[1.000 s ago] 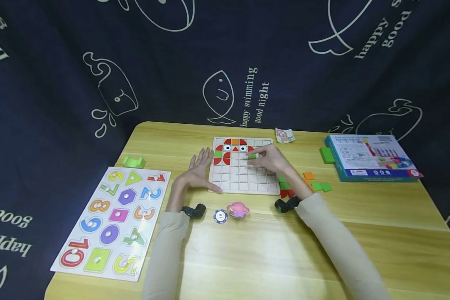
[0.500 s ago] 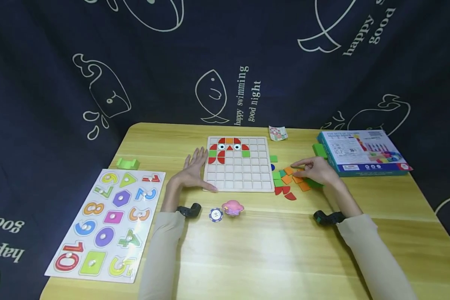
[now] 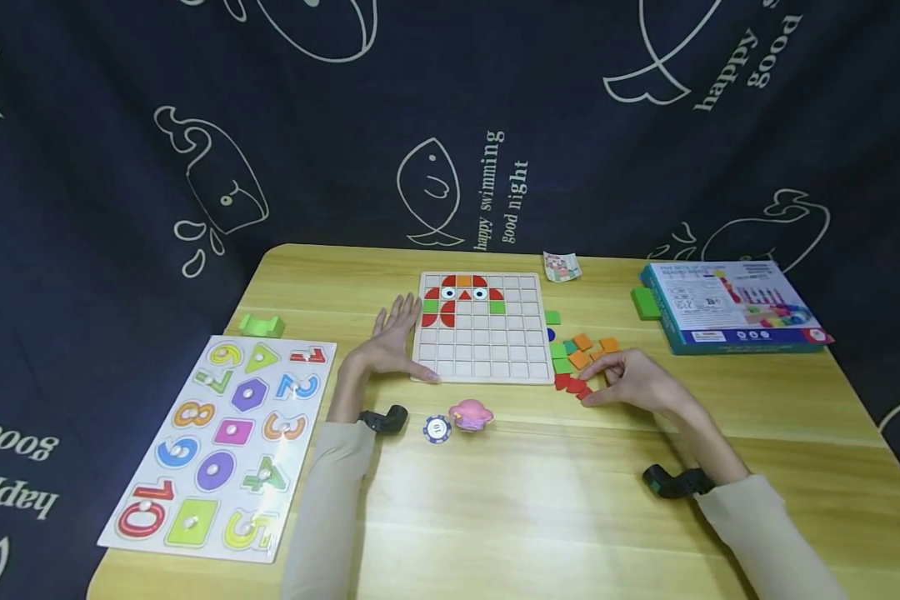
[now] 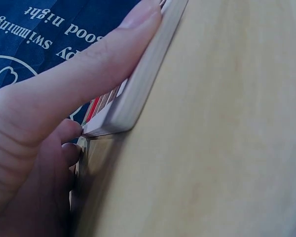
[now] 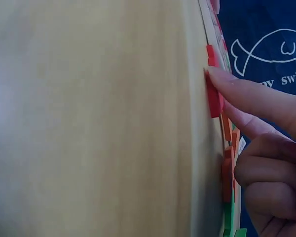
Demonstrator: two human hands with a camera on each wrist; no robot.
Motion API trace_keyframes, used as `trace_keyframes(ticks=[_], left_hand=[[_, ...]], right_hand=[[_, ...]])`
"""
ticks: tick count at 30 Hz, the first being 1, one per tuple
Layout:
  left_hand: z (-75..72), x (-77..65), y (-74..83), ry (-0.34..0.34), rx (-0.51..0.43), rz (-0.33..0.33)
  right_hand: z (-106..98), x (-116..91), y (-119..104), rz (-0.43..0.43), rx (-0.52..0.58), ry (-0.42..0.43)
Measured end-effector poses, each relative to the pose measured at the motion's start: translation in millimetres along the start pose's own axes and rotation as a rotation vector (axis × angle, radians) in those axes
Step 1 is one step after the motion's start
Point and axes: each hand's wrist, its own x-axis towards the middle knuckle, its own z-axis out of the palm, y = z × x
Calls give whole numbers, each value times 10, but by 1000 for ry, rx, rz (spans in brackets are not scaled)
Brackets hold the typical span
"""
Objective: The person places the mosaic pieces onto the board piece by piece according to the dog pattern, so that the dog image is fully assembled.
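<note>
A white wooden grid board (image 3: 487, 352) lies flat, with red, green and orange tiles and two eye tiles set in its upper left squares. My left hand (image 3: 388, 347) rests with spread fingers along the board's left side; its thumb (image 4: 84, 74) lies on the near edge. Beside the board's lower right corner, my right hand (image 3: 637, 383) pinches a red quarter-circle tile (image 5: 215, 101) between thumb and index finger, the other fingers curled. More red tiles (image 3: 562, 381) lie touching it or close by. Orange tiles (image 3: 582, 342) and green tiles (image 3: 559, 350) lie just behind.
At the left lies a number-and-shape puzzle board (image 3: 217, 508), a green block (image 3: 262, 326) behind it. A poker chip (image 3: 437, 429) and a pink toy (image 3: 472, 414) lie in front. A boxed toy set (image 3: 742, 308) stands at the right, and a small picture card (image 3: 562, 267) lies at the back.
My right hand has gone from the grid board, where a green tile now sits at the right, over the orange tiles, then down to the red tiles. The left hand stays put.
</note>
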Motion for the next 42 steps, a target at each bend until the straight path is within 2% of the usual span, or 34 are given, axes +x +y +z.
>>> trace_keyframes(ticks=[9, 15, 18, 22, 26, 30, 34, 42], left_hand=[[11, 12, 5, -5, -3, 1], [-2, 4, -5, -8, -9, -2], [-7, 5, -5, -9, -10, -4], [-12, 5, 0, -9, -7, -8], [-15, 2, 8, -9, -9, -8], [-19, 1, 11, -8, -16, -3], [-21, 0, 9, -4, -28, -2], [-23, -3, 9, -2, -26, 1]], right_hand=[[-1, -25, 87, -6, -93, 126], [-31, -1, 80, -76, -129, 79], [0, 18, 28, -74, -121, 62], [103, 55, -61, -48, -147, 108], [162, 70, -113, -77, -210, 167], [126, 42, -111, -107, -189, 126], [91, 14, -96, -83, -150, 97], [120, 24, -96, -18, -199, 219]])
